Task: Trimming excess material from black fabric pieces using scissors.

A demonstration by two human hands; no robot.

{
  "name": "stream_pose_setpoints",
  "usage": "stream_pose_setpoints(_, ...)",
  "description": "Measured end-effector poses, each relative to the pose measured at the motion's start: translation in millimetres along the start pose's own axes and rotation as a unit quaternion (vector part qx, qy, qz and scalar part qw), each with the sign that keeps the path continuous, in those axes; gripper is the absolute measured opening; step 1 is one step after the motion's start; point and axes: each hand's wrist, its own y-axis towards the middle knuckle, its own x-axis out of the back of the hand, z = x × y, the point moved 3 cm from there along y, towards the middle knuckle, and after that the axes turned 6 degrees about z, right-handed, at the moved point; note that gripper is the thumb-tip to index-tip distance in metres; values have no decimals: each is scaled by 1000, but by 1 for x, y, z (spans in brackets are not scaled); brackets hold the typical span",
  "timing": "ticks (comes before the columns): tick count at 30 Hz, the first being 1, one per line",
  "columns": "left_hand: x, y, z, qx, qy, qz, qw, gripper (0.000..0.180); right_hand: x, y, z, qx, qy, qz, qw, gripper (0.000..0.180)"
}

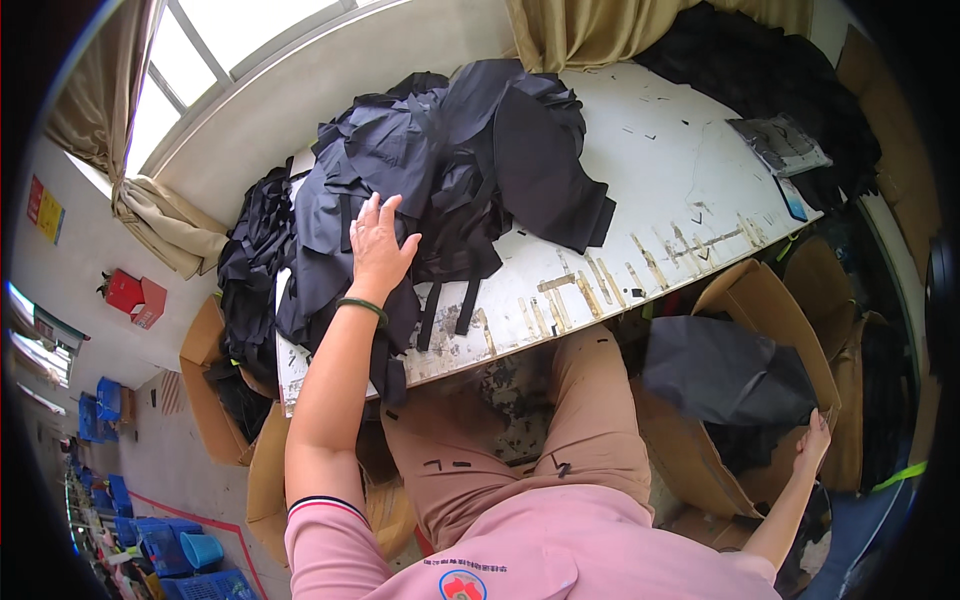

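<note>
Left hand (380, 245) laid flat, fingers spread, on dark fabric pile (440, 170) heaped on white table (680, 170), right hand (815, 440) open, empty, beside dark piece (725, 375) over cardboard box (770, 310), curtain (590, 30) behind

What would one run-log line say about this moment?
left hand: flat on heap of dark fabric pieces | right hand: open beside dark cloth over brown cardboard box

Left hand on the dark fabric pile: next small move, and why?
Probably close the fingers on the top piece and draw it off the pile. The left hand lies flat and open on the dark fabric pile, gripping nothing, while the right hand is open by the cardboard box where a dark piece lies.
</note>
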Motion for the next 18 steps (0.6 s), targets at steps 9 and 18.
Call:
stream_pose_setpoints(9, -40, 25, 29, 112, 51, 104, 987, 34, -39, -9, -55, 137, -219, 22, 966, 18)
stream_pose_setpoints(18, -18, -38, -24, -20, -83, -15, 996, 12, -189, -44, 34, 220, -185, 193, 938, 16)
